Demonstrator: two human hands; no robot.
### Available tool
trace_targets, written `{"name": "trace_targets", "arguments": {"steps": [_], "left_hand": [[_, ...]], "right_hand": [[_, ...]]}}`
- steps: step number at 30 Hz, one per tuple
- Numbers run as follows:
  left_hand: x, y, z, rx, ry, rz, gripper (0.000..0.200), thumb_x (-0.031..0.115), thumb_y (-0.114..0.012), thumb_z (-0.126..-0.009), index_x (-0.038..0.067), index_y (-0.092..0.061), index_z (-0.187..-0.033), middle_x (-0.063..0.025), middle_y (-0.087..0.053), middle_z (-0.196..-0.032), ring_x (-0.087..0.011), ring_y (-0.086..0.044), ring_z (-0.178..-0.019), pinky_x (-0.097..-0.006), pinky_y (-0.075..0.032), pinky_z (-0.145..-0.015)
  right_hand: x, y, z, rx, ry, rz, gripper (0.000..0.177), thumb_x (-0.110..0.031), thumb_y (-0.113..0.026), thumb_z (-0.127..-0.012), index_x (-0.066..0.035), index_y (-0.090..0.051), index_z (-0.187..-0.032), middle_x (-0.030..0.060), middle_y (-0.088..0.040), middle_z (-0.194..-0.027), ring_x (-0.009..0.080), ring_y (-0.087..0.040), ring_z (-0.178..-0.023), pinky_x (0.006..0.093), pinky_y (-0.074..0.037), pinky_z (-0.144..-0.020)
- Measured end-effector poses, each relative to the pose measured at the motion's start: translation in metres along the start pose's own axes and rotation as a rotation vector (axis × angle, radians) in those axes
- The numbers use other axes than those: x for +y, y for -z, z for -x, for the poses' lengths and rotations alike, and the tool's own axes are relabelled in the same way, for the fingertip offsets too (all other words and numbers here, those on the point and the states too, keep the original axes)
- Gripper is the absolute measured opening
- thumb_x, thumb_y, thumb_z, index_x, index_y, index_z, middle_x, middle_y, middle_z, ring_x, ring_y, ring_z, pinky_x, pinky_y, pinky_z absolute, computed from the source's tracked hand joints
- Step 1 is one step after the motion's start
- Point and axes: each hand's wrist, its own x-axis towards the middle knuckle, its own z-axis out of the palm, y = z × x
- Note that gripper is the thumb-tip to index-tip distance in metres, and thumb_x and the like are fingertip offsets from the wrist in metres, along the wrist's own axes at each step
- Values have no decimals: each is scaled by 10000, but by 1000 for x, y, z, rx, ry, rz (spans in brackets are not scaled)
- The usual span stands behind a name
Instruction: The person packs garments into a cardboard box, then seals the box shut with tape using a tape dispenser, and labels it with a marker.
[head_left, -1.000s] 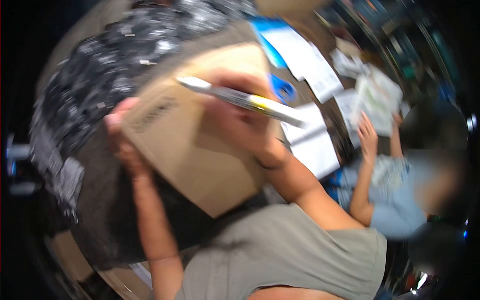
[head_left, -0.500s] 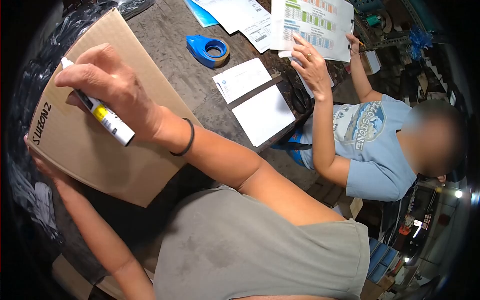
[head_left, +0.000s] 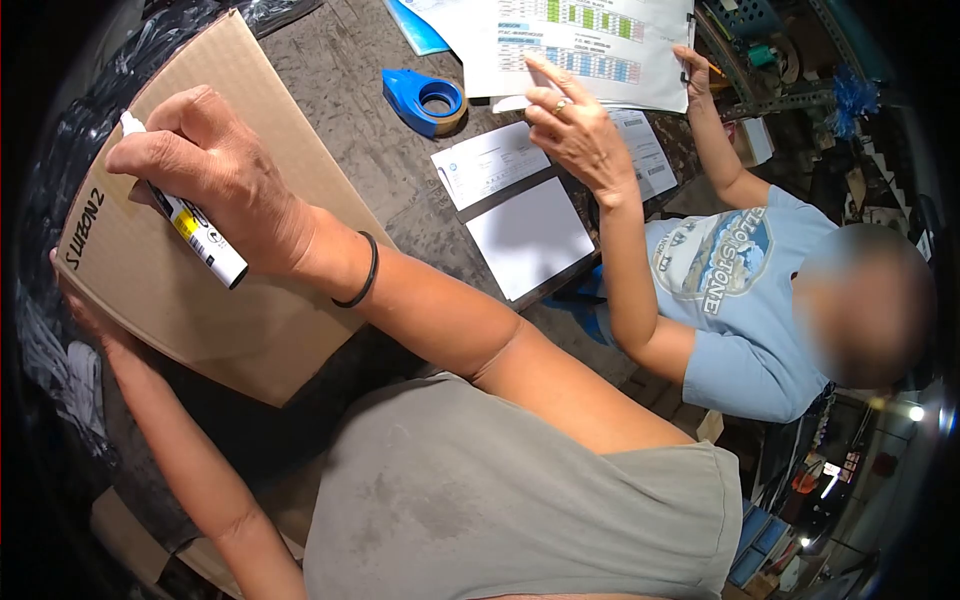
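My right hand (head_left: 215, 180) holds a white marker (head_left: 210, 240) over a brown cardboard box (head_left: 290, 250). The marker's white tip end points up-left, past my thumb and fingers. Black handwriting, "S LUZON 2", stands near the box's left edge. My left hand (head_left: 88, 312) is against the box's lower left side; its fingers are mostly hidden in the dark there.
A blue tape dispenser (head_left: 424, 100) and white papers (head_left: 530, 238) lie on the dark table (head_left: 345, 75). Across the table a person in a light blue shirt (head_left: 745, 300) holds printed sheets (head_left: 590, 75) and points at them. Black plastic (head_left: 85, 130) lies beyond the box.
The other person's sheets and pointing hand have shifted left, over the table papers. My right hand and the marker have moved very slightly left, with the marker's rear end tilted a little.
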Motion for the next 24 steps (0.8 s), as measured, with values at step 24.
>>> {"name": "trace_targets", "arguments": {"steps": [24], "left_hand": [[19, -21, 11, 40, 211, 31, 465, 425, -427, -989, 31, -595, -1169, -90, -637, -1109, -186, -635, -918, -313, -525, -819]], "right_hand": [[11, 6, -6, -46, -30, 15, 330, 17, -675, -777, -139, -648, -1066, 53, -455, -945, 150, -560, -834, 247, -569, -726]]}}
